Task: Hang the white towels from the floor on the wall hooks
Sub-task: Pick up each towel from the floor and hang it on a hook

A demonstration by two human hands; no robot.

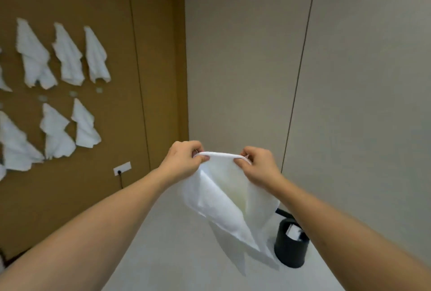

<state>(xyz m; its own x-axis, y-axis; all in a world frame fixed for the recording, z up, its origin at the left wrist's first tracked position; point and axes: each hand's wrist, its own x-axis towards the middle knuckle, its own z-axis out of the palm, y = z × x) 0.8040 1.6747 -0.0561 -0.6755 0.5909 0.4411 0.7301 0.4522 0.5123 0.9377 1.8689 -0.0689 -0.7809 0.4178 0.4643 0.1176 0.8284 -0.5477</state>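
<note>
Pinching a white towel (224, 199) along its top edge, the left hand (184, 159) and right hand (258, 166) hold it up in mid-air, fingers clenched on the cloth, the rest drooping loose below. Risk, as I judge it: the bunched hem may miss a hook, or a loose pinch could let the towel drop back to the floor (177, 255). Other towels (67, 54) already hang in rows on the brown wall (149, 57) to the left, with small round hooks (99, 90) bare between rows. A grey wall meets it at the corner; a black bin (290, 251) stands on the pale floor, and a socket (122, 168) sits low.
</note>
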